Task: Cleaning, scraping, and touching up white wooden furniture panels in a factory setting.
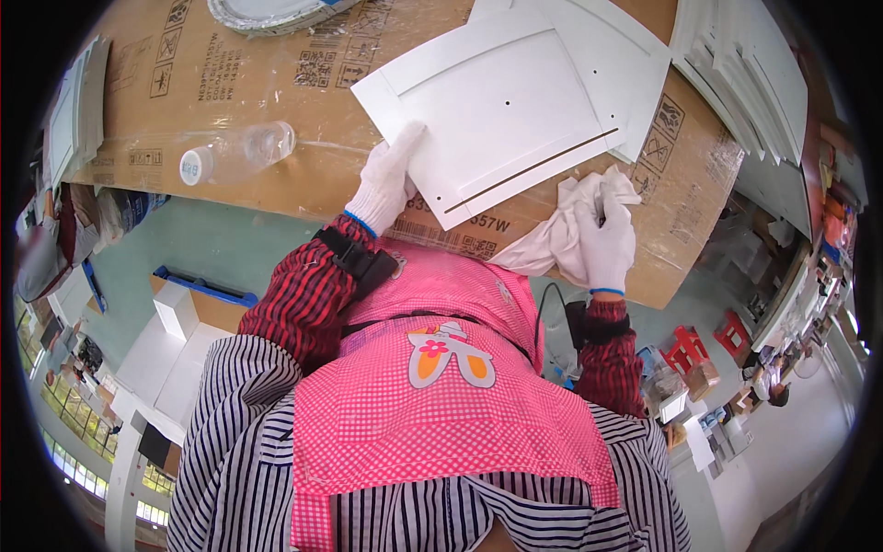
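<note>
A flat white panel (515, 120) with a dark slot along its near edge and small holes lies tilted in front of me, partly over another white panel (635, 69). My left hand (391, 179), in a white knit glove, is closed on its left edge, thumb on top and fingers out of sight beneath. My right hand (609, 244), gloved as well, grips a crumpled white cloth (550, 230) just off the panel's near right corner. Part of the cloth hangs over the table's front edge.
Printed cardboard (248, 87) covers the table. A clear bottle (248, 152) lies at the left, and a round white object (267, 11) sits at the far edge. White panels are stacked at the right (745, 78) and left (81, 120). Red stools (688, 348) stand beyond.
</note>
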The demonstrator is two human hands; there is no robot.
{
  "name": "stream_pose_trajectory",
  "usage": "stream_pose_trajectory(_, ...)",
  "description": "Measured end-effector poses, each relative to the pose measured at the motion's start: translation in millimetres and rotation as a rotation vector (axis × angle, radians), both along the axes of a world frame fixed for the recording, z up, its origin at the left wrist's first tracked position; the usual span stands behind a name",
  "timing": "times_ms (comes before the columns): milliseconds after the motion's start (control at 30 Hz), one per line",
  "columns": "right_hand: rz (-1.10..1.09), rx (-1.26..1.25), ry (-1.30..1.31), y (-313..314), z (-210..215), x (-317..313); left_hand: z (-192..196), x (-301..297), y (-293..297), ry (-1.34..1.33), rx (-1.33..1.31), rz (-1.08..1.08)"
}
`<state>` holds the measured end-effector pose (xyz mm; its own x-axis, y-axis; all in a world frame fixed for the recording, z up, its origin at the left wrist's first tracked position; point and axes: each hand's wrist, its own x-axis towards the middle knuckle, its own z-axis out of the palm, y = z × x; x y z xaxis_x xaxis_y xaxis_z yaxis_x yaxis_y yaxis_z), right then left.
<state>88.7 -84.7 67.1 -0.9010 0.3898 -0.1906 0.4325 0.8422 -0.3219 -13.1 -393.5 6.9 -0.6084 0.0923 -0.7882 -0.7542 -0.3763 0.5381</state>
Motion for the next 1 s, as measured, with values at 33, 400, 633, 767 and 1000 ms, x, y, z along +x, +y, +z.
stream_pose_trajectory(33,0.01,-0.01,0.004,0.4,3.3,-4.1,-1.3,-0.8,0.0,-0.002,-0.026,-0.01)
stream_pose_trajectory(400,0.531,-0.262,0.23,-114.6,19.2,-40.3,18.2,-6.0,-1.0,0.002,-0.049,-0.096)
stream_pose_trajectory(633,0.549,-0.254,0.192,-149.0,21.1,-47.9,38.0,-7.8,-2.3,0.035,-0.146,-0.144)
stream_pose_trajectory(767,0.532,-0.072,0.081,-159.6,22.0,-54.2,35.8,-8.4,-2.4,-0.014,-0.161,-0.153)
stream_pose_trajectory(1000,0.512,-0.079,0.124,-157.5,17.2,-50.9,42.7,-11.3,-2.4,-0.024,-0.222,-0.21)
